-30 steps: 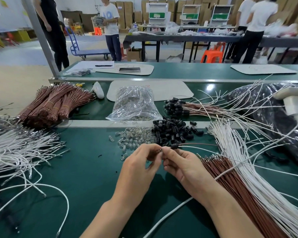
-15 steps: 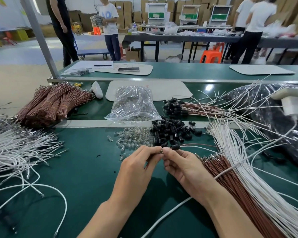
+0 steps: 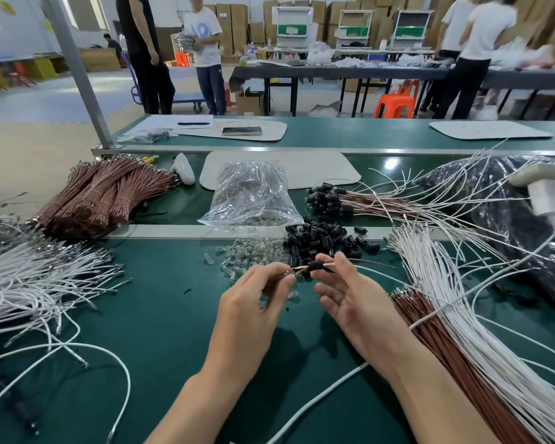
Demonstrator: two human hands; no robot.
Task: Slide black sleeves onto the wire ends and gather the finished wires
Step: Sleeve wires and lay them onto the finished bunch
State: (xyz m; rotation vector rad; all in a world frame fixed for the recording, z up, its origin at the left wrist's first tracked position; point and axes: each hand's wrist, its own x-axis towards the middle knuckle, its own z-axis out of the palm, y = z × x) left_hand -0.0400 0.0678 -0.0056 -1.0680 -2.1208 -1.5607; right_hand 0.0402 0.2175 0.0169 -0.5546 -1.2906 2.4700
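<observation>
My left hand [image 3: 257, 302] pinches the metal ends of a brown and a white wire at the table's middle. A black sleeve [image 3: 315, 265] sits on this wire pair [image 3: 375, 263], and my right hand [image 3: 350, 299] holds it between thumb and forefinger, the other fingers spread. Just behind lies a pile of loose black sleeves [image 3: 321, 240], with small clear parts [image 3: 250, 253] beside it. Finished wires with black sleeves [image 3: 330, 201] lie behind the pile. Bare brown wires [image 3: 455, 354] and white wires [image 3: 446, 283] fan out at the right.
A clear bag of parts [image 3: 252, 197] stands behind the piles. Bundled brown wires [image 3: 103, 193] lie at back left, loose white wires [image 3: 29, 283] at left, a dark plastic bag [image 3: 510, 219] at right. The green table [image 3: 148, 331] has a metal divider strip. People stand beyond.
My hands have drawn slightly apart. The black sleeve now sits further along the wire pair, and my right fingers have spread.
</observation>
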